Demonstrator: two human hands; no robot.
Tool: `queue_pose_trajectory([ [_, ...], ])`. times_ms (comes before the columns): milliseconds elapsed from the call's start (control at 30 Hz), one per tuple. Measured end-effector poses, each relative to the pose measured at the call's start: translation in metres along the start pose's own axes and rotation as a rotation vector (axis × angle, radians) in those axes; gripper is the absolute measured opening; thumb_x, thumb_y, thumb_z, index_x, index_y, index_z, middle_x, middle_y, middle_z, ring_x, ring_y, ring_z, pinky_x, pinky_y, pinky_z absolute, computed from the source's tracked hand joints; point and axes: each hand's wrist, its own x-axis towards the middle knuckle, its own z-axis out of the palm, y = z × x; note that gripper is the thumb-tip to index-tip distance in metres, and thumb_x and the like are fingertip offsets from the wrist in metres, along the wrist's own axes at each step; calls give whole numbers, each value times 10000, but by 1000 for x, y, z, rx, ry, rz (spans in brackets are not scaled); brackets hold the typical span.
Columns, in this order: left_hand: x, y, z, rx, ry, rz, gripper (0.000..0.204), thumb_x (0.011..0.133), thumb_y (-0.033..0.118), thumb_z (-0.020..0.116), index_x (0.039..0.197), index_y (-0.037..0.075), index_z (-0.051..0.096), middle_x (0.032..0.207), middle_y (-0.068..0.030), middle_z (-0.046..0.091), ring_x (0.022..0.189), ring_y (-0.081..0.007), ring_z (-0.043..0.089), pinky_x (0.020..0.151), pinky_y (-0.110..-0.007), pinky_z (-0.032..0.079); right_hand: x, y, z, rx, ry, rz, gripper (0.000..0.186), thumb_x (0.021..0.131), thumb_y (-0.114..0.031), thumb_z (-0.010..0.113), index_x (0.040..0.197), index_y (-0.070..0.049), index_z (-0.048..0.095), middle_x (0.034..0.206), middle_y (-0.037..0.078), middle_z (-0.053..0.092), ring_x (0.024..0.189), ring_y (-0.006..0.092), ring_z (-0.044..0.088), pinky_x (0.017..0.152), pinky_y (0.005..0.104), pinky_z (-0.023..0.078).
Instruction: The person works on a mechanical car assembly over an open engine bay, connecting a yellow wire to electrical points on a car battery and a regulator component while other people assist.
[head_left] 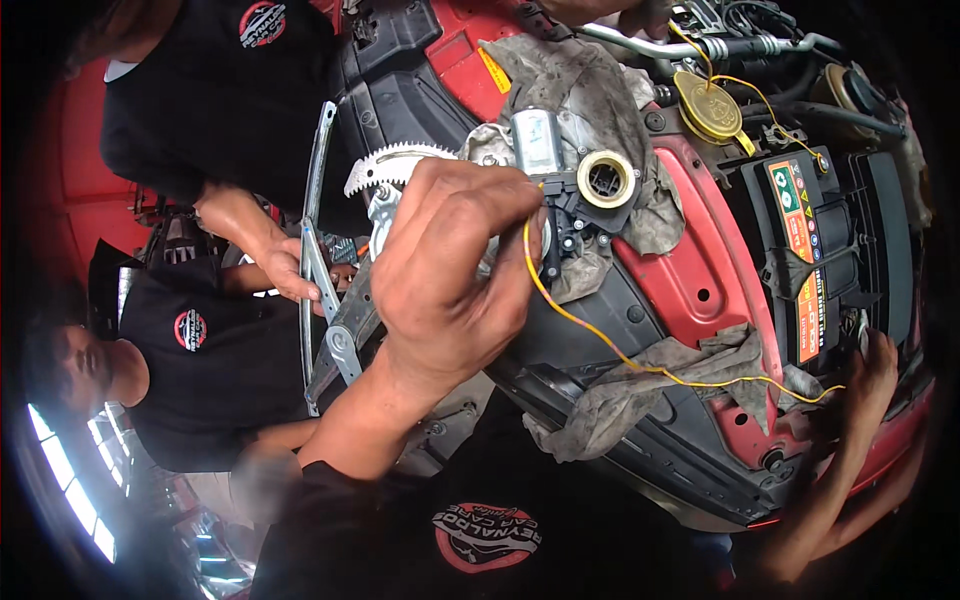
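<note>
Diagonally rightward, yel. wire (660, 371) from L fingers (505, 198).

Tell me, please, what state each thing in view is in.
Left hand: closed, pinching the yellow wire.
Yellow wire: slack, bent in curves.
Grey rags: crumpled, stained.
Motor: lying over the grey rags.
Metal linkage: arms splayed.
Battery: seated in the engine bay.
Yellow cap: in place.

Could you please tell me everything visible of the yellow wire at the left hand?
The yellow wire is thin and slack, with what looks like a plastic coat. One end meets the left hand, beside the silver motor; what it joins there is hidden. It curves down over the dark panel, crosses the grey cloth, and its far end shows near the battery.
</note>
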Motion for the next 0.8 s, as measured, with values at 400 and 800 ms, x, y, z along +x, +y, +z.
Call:
queue_pose_trajectory([
  [400, -1, -7, 2, 64, -255, 51, 277, 801, -74, 680, 1079, -81, 668, 1057, -177, 661, 1021, -291, 612, 926, -394, 481, 12, -63, -21, -80, 60, 33, 302, 755, -60, 723, 1041, 14, 662, 1067, 217, 643, 1067, 408, 602, 933, 472, 485],
  [800, -4, 12, 15, 9, -199, 8, 212, 881, -178, 609, 1083, -116, 627, 1036, -193, 648, 970, -283, 605, 887, -361, 484, 4, -64, -42, -12, -13, 137, 266, 726, -35, 721, 982, -5, 659, 942, 165, 617, 960, 383, 598, 856, 465, 488],
])
